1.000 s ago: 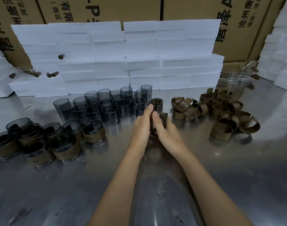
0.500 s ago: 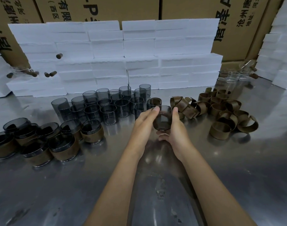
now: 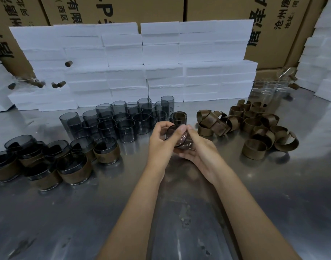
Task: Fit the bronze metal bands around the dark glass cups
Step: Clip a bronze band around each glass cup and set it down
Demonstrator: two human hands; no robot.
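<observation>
Both my hands hold one dark glass cup (image 3: 176,136) above the middle of the steel table, its mouth tilted toward me. My left hand (image 3: 160,145) grips its left side with curled fingers. My right hand (image 3: 200,149) cradles it from the right and below, thumb on the rim. Whether a band sits on this cup is hidden by my fingers. Several bare dark cups (image 3: 123,121) stand behind my left hand. A heap of loose bronze bands (image 3: 251,126) lies to the right. Several banded cups (image 3: 70,164) stand at the left.
White foam blocks (image 3: 142,62) are stacked along the back, with cardboard boxes (image 3: 273,25) behind them. Clear glass cups (image 3: 269,89) stand at the back right. More foam blocks (image 3: 326,53) line the right edge. The steel table (image 3: 67,222) stretches toward me.
The cup has been lifted off the table and tipped so its mouth faces me. Both hands have shifted round it, the right thumb now on the rim.
</observation>
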